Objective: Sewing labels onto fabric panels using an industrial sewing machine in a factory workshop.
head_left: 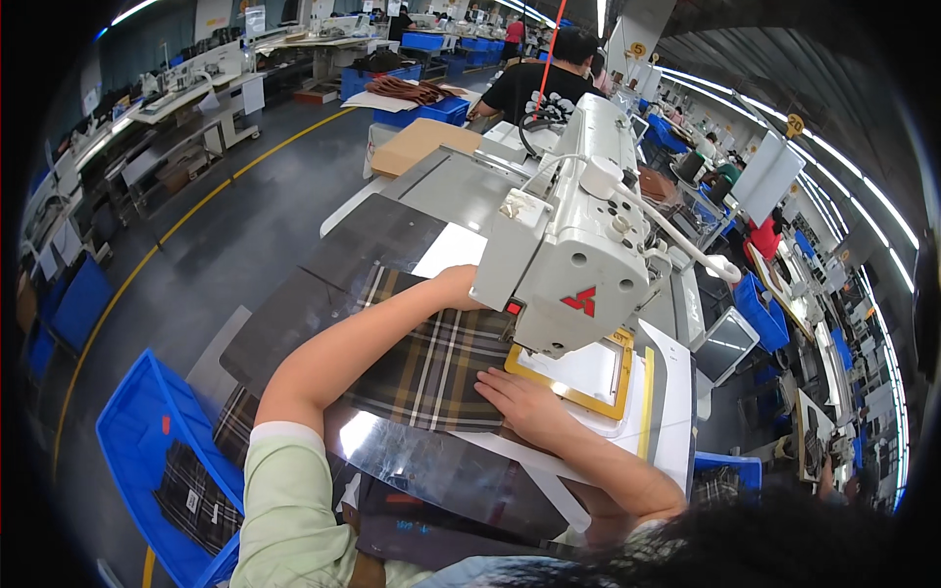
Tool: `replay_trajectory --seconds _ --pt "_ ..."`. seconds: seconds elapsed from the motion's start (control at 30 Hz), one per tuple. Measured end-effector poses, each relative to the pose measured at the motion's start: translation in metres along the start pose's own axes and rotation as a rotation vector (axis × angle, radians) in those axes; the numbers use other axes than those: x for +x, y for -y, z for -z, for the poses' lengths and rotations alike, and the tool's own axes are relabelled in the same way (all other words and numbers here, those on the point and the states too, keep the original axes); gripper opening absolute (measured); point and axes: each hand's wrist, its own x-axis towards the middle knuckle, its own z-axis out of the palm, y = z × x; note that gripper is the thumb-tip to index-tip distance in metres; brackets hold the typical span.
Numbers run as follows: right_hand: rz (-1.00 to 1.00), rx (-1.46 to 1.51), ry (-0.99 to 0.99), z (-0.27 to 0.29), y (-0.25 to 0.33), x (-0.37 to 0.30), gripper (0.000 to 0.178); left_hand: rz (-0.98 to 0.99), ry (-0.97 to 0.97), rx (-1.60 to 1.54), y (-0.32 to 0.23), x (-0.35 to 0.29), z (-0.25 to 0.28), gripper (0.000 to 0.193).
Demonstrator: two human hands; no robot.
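A dark plaid fabric piece [431,358] with white and tan stripes lies on the dark plate of a large white sewing machine [598,245]. My right hand [527,404] rests on the fabric's right edge with its fingers stretched out. Beside it is a yellow-framed clear template [578,377] under the machine head. Across the cloth reaches my left arm, with my left hand [459,286] at the fabric's far edge. Its fingers are hidden behind the machine head.
At my left stands a blue bin [147,431] holding plaid pieces. Another blue bin [730,472] is at the right, below a screen [727,345]. A cardboard box [421,147] sits behind the plate. A person in black [549,83] works beyond the machine.
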Motion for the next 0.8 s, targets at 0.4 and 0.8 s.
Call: replay_trajectory --seconds 0.4,0.8 --pt "-0.195 -0.264 -0.058 0.021 -0.006 -0.095 0.045 0.355 0.475 -0.024 -0.058 -0.031 0.095 0.052" --pt "-0.523 -0.158 -0.184 0.040 -0.001 -0.175 0.035 -0.216 -0.332 0.141 -0.014 -0.004 -0.034 0.032"
